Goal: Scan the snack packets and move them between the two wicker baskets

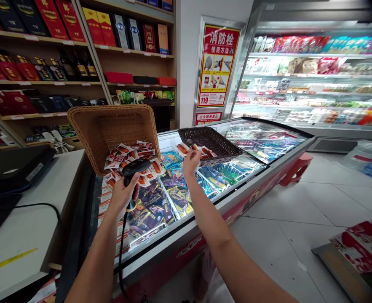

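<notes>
My left hand (121, 197) is wrapped round the handle of a black corded barcode scanner (136, 167), its head over the pile of snack packets. Those small red-and-white snack packets (122, 155) spill from a tilted tan wicker basket (110, 120) onto the freezer's glass lid. At the left edge of a dark brown woven basket (226, 147), my right hand (192, 162) pinches a small snack packet (182, 148). More packets (204, 152) lie inside the dark basket beside my fingers.
Both baskets rest on a chest freezer (255, 181) holding ice cream packs. A counter (24, 235) with a black device (18, 168) stands left. Shelves of boxes (106, 29) line the back. A red stool (296, 168) is right of the freezer, near floor boxes (362, 244).
</notes>
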A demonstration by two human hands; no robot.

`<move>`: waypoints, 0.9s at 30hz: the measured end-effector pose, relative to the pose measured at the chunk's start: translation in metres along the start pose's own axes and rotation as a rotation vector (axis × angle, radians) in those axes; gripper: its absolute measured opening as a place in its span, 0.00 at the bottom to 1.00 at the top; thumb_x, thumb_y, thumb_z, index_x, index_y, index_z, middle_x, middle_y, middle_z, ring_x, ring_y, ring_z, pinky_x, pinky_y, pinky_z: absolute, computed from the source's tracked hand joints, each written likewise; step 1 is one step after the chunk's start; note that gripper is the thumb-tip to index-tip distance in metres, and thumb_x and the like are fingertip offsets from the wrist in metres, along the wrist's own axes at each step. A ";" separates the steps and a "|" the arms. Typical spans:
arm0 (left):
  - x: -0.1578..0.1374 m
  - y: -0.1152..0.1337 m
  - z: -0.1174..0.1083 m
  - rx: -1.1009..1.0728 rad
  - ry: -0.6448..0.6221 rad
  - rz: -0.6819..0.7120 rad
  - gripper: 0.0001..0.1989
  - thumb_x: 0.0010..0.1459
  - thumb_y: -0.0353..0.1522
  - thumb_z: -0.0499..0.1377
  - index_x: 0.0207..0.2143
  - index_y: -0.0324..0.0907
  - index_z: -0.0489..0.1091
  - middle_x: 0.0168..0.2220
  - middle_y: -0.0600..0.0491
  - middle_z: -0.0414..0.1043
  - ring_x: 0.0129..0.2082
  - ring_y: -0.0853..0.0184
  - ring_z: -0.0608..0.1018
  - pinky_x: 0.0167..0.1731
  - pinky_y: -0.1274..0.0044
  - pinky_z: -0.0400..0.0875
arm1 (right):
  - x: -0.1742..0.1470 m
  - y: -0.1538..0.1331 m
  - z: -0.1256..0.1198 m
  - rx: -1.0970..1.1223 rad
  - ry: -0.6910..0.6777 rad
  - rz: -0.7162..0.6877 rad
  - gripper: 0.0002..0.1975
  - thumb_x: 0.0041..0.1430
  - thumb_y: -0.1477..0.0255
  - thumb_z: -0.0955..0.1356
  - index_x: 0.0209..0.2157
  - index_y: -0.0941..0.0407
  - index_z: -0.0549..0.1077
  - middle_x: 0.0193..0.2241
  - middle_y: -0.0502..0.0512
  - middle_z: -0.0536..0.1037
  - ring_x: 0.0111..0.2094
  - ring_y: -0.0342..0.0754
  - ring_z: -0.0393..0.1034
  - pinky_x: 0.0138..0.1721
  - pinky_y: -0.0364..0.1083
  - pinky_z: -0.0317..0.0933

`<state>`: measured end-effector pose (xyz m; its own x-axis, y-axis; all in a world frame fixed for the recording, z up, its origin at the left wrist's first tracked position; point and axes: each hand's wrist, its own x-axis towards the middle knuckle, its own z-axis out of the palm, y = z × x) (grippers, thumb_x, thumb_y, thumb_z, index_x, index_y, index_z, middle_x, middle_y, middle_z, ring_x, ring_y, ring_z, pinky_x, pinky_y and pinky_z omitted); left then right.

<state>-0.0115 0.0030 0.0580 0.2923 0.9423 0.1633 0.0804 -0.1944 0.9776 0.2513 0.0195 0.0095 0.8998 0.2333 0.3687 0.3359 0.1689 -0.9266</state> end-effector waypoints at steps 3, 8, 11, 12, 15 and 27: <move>0.005 0.001 -0.011 -0.089 0.137 -0.015 0.29 0.47 0.58 0.68 0.27 0.43 0.64 0.18 0.57 0.66 0.13 0.72 0.66 0.12 0.79 0.58 | 0.010 0.007 -0.003 0.126 0.074 -0.011 0.21 0.71 0.58 0.56 0.56 0.56 0.61 0.53 0.69 0.75 0.49 0.53 0.76 0.48 0.50 0.69; 0.017 0.002 -0.040 -0.328 0.555 -0.029 0.28 0.49 0.57 0.67 0.31 0.44 0.63 0.18 0.61 0.64 0.13 0.74 0.65 0.15 0.79 0.63 | -0.008 0.016 0.005 0.086 -0.111 -0.210 0.21 0.68 0.63 0.61 0.58 0.58 0.64 0.55 0.69 0.73 0.48 0.51 0.75 0.50 0.51 0.69; 0.021 -0.001 -0.054 -0.401 0.728 -0.025 0.27 0.51 0.56 0.66 0.34 0.44 0.64 0.19 0.62 0.64 0.14 0.73 0.65 0.17 0.78 0.65 | -0.033 0.016 0.022 -0.085 -0.356 -0.315 0.13 0.66 0.65 0.63 0.44 0.57 0.74 0.46 0.65 0.76 0.45 0.52 0.73 0.51 0.52 0.67; 0.021 -0.003 -0.056 -0.412 0.745 -0.022 0.27 0.51 0.55 0.66 0.34 0.43 0.65 0.19 0.61 0.64 0.14 0.73 0.65 0.17 0.78 0.65 | -0.042 0.014 0.029 -0.152 -0.441 -0.336 0.11 0.65 0.65 0.64 0.38 0.57 0.75 0.43 0.63 0.77 0.45 0.52 0.72 0.52 0.52 0.66; 0.022 -0.007 -0.058 -0.430 0.727 -0.021 0.27 0.51 0.56 0.66 0.36 0.43 0.66 0.19 0.61 0.64 0.15 0.72 0.66 0.16 0.79 0.62 | -0.067 0.005 0.057 -0.344 -0.644 -0.334 0.15 0.63 0.63 0.67 0.25 0.55 0.74 0.33 0.59 0.77 0.45 0.54 0.71 0.50 0.51 0.64; 0.018 -0.014 -0.043 -0.345 0.526 0.006 0.28 0.49 0.59 0.65 0.28 0.45 0.61 0.18 0.59 0.63 0.14 0.71 0.66 0.13 0.78 0.61 | -0.079 -0.017 0.080 -0.267 -0.504 -0.178 0.09 0.66 0.74 0.62 0.29 0.52 0.65 0.25 0.50 0.71 0.28 0.48 0.63 0.33 0.45 0.52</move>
<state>-0.0478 0.0347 0.0530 -0.2231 0.9666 0.1262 -0.2575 -0.1833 0.9487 0.1524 0.0747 0.0023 0.6024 0.6600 0.4489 0.5863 0.0158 -0.8099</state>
